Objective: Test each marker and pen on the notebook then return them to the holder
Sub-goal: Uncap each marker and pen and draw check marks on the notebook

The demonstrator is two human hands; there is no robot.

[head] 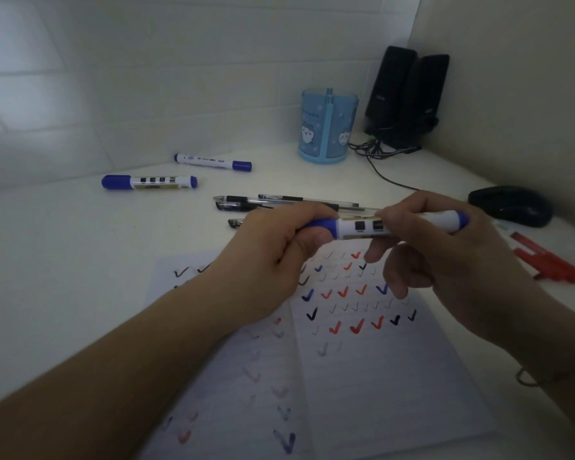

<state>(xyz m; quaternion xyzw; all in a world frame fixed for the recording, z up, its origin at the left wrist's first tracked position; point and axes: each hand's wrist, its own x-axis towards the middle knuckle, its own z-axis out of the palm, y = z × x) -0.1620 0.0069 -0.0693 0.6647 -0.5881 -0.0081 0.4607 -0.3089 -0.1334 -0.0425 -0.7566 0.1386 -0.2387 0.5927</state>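
Observation:
Both hands hold one blue-and-white marker level above the open notebook. My left hand grips its blue cap end; my right hand grips the barrel toward the other end. The notebook pages carry several red, blue and black check marks. The blue holder with cartoon faces stands at the back, one blue pen upright in it. Two more blue markers lie at the back left. Several black pens lie behind my hands.
Two black speakers with tangled cables stand in the back right corner. A black mouse lies at the right near the wall. Red pens lie on the desk at the right of the notebook. White walls close the back and right.

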